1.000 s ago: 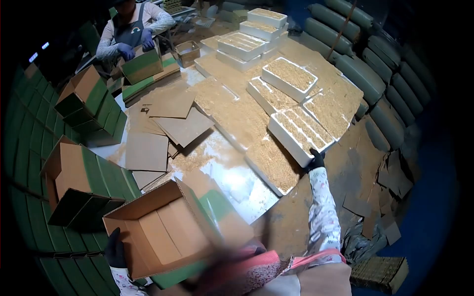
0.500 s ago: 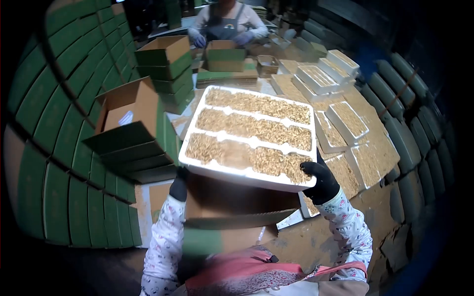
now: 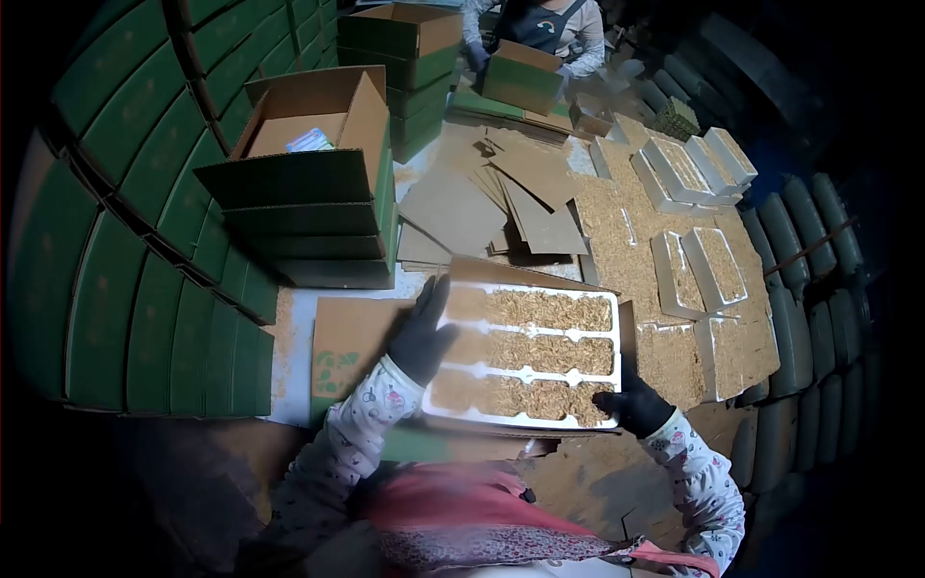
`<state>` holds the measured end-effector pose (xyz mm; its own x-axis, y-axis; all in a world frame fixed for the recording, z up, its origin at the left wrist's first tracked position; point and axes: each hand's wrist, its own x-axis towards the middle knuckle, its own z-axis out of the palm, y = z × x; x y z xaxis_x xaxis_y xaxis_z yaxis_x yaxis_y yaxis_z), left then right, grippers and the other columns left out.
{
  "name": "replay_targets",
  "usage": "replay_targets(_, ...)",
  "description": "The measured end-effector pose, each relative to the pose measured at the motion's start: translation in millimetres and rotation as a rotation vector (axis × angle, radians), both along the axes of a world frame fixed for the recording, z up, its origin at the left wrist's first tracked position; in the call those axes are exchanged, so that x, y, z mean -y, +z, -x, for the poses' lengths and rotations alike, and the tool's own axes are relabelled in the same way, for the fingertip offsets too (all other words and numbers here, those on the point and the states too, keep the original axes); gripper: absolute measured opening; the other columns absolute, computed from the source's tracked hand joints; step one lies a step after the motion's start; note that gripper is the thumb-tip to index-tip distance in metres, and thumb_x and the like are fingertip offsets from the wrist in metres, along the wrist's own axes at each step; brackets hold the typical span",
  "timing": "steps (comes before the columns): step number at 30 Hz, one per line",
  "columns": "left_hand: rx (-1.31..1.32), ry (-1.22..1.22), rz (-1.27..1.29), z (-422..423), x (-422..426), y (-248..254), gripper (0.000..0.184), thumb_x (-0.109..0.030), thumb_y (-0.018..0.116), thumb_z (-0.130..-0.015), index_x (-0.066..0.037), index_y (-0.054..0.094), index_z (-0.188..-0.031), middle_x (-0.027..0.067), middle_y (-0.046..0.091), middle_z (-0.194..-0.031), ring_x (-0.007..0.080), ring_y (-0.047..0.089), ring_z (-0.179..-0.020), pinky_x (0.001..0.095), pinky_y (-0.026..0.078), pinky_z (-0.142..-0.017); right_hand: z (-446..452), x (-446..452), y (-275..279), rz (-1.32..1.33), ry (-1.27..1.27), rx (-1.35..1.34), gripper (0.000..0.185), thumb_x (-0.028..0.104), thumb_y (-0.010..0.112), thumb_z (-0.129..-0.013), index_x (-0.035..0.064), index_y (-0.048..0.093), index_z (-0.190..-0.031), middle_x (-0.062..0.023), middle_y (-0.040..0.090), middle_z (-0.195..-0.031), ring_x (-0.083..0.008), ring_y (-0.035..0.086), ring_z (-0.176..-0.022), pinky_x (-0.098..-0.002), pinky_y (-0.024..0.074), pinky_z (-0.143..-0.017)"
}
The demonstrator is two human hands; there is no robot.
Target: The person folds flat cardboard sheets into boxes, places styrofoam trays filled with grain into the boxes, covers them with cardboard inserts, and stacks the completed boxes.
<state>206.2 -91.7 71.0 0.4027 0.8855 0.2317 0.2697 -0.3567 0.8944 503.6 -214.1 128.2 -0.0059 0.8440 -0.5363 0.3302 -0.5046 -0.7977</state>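
Note:
A white foam tray (image 3: 525, 373) with three rows of loose tan husks sits in the mouth of a cardboard box (image 3: 520, 270), slightly tilted. Its left part is blurred. My right hand (image 3: 644, 405), in a dark glove, grips the tray's lower right edge with the thumb on top. At the left edge, my gloved left hand (image 3: 422, 337) has its fingers stretched out and the thumb apart, lying against the tray or the box side; which of the two it touches I cannot tell.
Stacked open boxes (image 3: 318, 193) stand left, beside a wall of green cartons (image 3: 125, 250). Flat cardboard sheets (image 3: 530, 183) lie ahead. Husk-filled white trays (image 3: 699, 270) and grey sacks (image 3: 800, 318) are at right. A co-worker (image 3: 540, 29) handles a box across the table.
The tray has gone down from above the box into its mouth. My left hand has come from under the tray's corner to its left edge, fingers now extended. The view has shifted.

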Motion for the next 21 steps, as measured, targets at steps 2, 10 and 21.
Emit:
replay_targets(2, -0.032, -0.020, -0.041, 6.5, 4.5, 1.9, 0.062, -0.007, 0.049, -0.077, -0.007, 0.020, -0.132, 0.0135, 0.021, -0.136, 0.0230, 0.018, -0.127, 0.0304, 0.017, -0.101, 2.7, -7.8, -4.5, -0.036, 0.138, 0.297, 0.061, 0.007, 0.058, -0.071, 0.0024, 0.023, -0.121, -0.0084, 0.055, -0.073, -0.0189, 0.053, -0.060, -0.0310, 0.0445, -0.054)
replay_targets(10, 0.480, 0.053, 0.371, -15.5, -126.8, -45.7, 0.040, -0.015, 0.054, -0.079, -0.005, 0.043, -0.116, 0.0096, 0.052, -0.107, 0.0166, 0.050, -0.091, 0.0256, 0.039, -0.081, 33.0, -26.8, -24.0, -0.341, 0.776, 0.964, 0.046, 0.029, 0.059, -0.070, 0.0038, 0.041, -0.104, -0.0073, 0.056, -0.078, -0.0241, 0.054, -0.069, -0.0349, 0.0432, -0.059)
replay_targets(21, -1.271, 0.090, -0.009, -136.0, -221.4, -161.2, 0.092, -0.041, 0.067, -0.059, -0.013, 0.017, -0.131, 0.0184, 0.016, -0.134, 0.0389, 0.023, -0.119, 0.0490, 0.025, -0.094, 0.5, -17.0, 36.2, -0.763, 0.101, 0.739, 0.031, 0.016, 0.053, -0.076, -0.0025, 0.053, -0.100, -0.0080, 0.051, -0.054, -0.0218, 0.049, -0.041, -0.0333, 0.0381, -0.038)
